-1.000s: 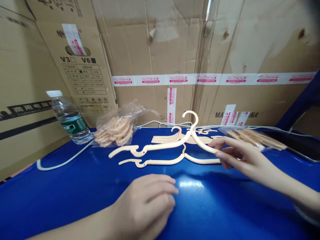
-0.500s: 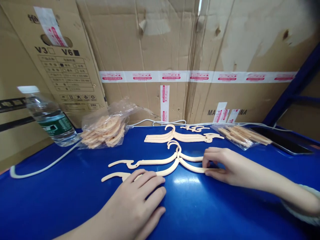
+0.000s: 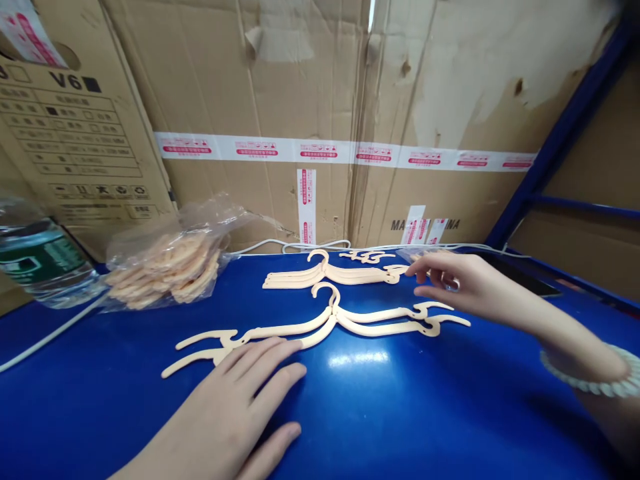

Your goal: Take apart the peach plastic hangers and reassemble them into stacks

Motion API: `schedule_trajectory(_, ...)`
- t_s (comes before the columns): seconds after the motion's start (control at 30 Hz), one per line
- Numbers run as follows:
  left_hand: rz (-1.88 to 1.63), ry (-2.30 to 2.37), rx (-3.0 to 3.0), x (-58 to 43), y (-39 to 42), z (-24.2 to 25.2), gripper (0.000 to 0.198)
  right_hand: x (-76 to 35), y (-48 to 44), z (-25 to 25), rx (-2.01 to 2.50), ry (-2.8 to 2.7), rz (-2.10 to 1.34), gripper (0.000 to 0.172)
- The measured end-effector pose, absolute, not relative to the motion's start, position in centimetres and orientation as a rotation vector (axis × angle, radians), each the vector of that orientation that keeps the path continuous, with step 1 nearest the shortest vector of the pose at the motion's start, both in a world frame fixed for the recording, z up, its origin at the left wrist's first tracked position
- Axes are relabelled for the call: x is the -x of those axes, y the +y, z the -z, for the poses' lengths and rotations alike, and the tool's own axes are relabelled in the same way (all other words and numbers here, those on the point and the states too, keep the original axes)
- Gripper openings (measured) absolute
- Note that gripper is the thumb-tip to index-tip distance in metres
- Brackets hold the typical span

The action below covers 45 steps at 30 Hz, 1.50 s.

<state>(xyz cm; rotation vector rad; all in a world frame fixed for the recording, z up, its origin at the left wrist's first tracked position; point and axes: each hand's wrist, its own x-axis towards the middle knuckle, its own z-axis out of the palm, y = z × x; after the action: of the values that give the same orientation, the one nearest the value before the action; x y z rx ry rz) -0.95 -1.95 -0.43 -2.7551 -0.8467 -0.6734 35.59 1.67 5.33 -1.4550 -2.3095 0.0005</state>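
Two cream plastic hangers (image 3: pixel 380 329) lie spread close together on the blue table, their hooks overlapping. My left hand (image 3: pixel 250 393) lies with fingers apart over their left arms, fingertips touching the nearer one. Above the table at the right, my right hand (image 3: pixel 445 275) is raised, its fingers loosely curled and apart, holding nothing that I can see. It is by the right end of a stack of folded hangers (image 3: pixel 295 275). Behind that stack lie small cream pieces (image 3: pixel 367 256). A plastic bag (image 3: pixel 407 252) at the back right is mostly hidden by my right hand.
A clear bag of cream parts (image 3: pixel 165 263) sits at the back left, beside a water bottle (image 3: pixel 43 257). A white cable (image 3: pixel 55 333) runs along the left and back. Cardboard (image 3: pixel 250 200) stands behind the blue table (image 3: pixel 400 413). A dark flat device (image 3: pixel 530 279) lies at the right.
My right hand has let go of the hangers and moved up and back toward the stack's right end. The hangers' hooks and arms sit closer together. The view has shifted right.
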Motion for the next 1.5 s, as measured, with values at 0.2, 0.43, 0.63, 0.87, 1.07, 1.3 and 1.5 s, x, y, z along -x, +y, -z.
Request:
schedule_trajectory(0.2, 0.692, -0.904, 2.665, 1.4, -0.4, 0.9, 0.033, -35.0, 1.4, -4.8, 1.461, -2.513, -0.167, 0.038)
schedule_trajectory(0.43, 0.645, -0.915, 2.682, 1.5, -0.1, 1.3, 0.037, -33.9, 1.6, -4.0, 1.514, -2.579, -0.392, 0.022)
schedule_trajectory(0.63, 0.566, -0.916, 2.744, 2.1, -0.2, 1.7, 0.053, -34.3, 1.7, -4.0, 1.575, -2.564, -0.342, 0.011)
schedule_trajectory(0.87, 0.517, -0.904, 2.728, 2.3, 0.0, 1.6, 0.059, -34.4, 2.0, -3.6, 1.565, -2.549, -0.286, 0.013)
schedule_trajectory(1.07, 0.516, -0.917, 2.727, 2.3, 0.1, 1.4, 0.06, -34.6, 2.1, -3.5, 1.558, -2.553, -0.251, 0.015)
schedule_trajectory(1.3, 0.475, -0.913, 2.695, 2.3, 0.3, 1.5, 0.063, -34.5, 2.3, -3.2, 1.545, -2.556, -0.213, 0.018)
schedule_trajectory(1.5, 0.534, -0.942, 2.746, 2.2, 0.2, 1.4, 0.063, -34.5, 2.5, -3.0, 1.553, -2.53, -0.176, 0.018)
